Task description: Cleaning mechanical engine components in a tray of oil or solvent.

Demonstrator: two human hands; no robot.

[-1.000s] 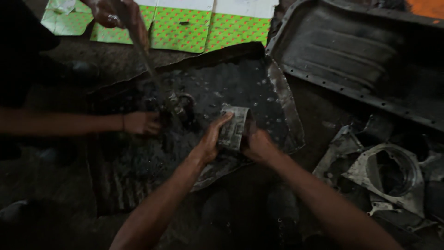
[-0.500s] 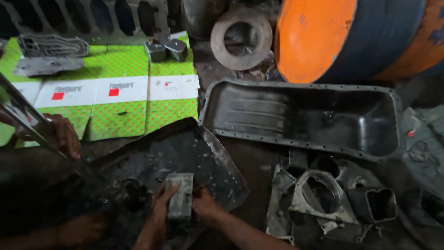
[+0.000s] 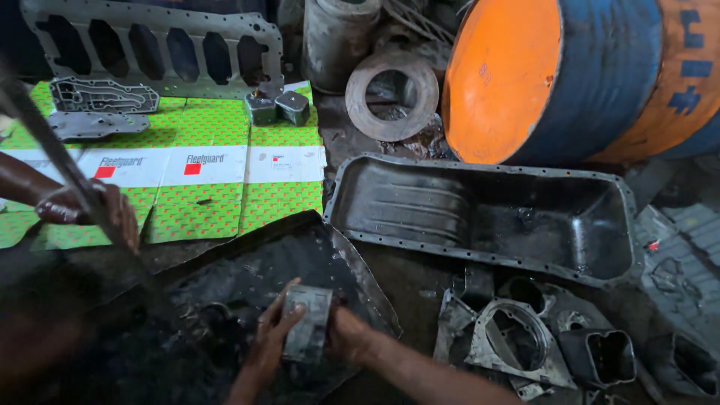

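Both my hands grip a small grey metal block over a black, oily metal sheet on the floor. My left hand clasps its left side with fingers curled over the top. My right hand presses against its right side. To the left, another person's hand holds a long metal rod that slants down onto the same sheet.
A black oil pan lies to the right, grey engine housings below it. An orange and blue drum lies on its side behind. Green patterned cardboard carries small metal parts; a long grey gasket plate and a metal ring lie beyond.
My view has tilted up and away, bringing the drum, oil pan and cardboard into sight. My hands keep hold of the block. The other person's hand with the rod has shifted left.
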